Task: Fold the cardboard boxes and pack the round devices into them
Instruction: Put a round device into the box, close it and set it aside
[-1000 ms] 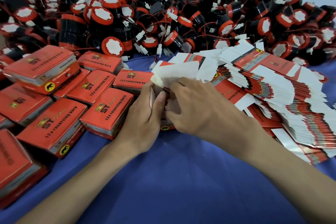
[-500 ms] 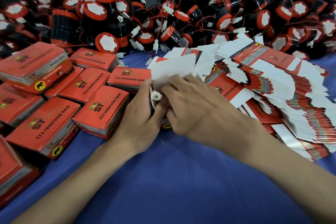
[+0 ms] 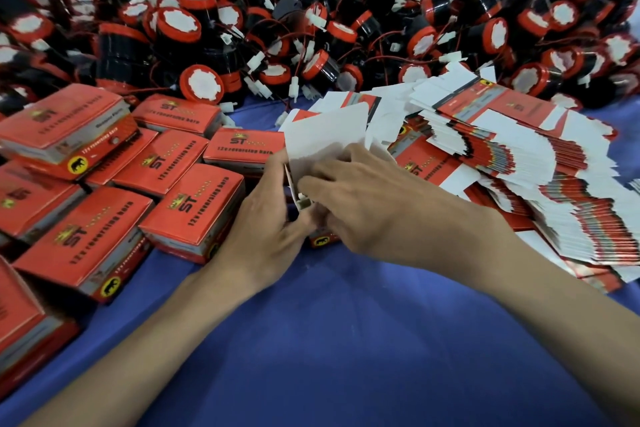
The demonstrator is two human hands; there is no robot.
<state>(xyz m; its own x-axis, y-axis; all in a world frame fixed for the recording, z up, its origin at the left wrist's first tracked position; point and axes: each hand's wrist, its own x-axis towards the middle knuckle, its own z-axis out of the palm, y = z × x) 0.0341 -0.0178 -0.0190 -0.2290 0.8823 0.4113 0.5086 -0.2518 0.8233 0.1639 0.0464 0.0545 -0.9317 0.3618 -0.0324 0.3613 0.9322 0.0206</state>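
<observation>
Centrally, box (image 3: 311,156) upright, white flap (image 3: 332,125) pointing up, left hand (image 3: 266,218) and right hand (image 3: 374,204) grasping it

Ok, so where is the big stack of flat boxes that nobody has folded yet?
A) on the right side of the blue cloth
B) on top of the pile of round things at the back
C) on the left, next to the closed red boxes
A: the fanned stack of flat boxes lies on the right side of the blue cloth, while the folded red boxes sit on the left and the round devices are heaped behind.
</observation>
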